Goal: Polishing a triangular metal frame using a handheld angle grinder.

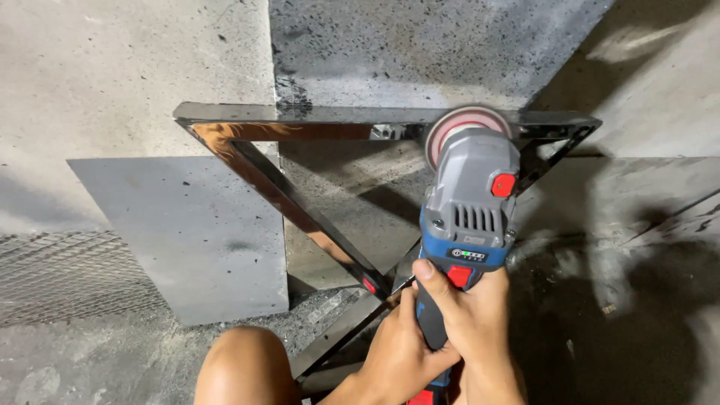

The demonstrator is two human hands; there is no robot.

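1. Both hands wrap the angle grinder [466, 225]: right hand [471, 315] high on the grip, thumb at its red switch; left hand [397, 352] clasped beside it, lower.
2. Ahead of the hands, the pink disc [459, 124] meets the triangular frame [292, 199].
3. Judged risk: the unclamped frame could shift or kick; a bare knee [244, 367] sits close.
4. Frame is mirror-polished metal; floor [112, 75] is rough, sooty concrete.
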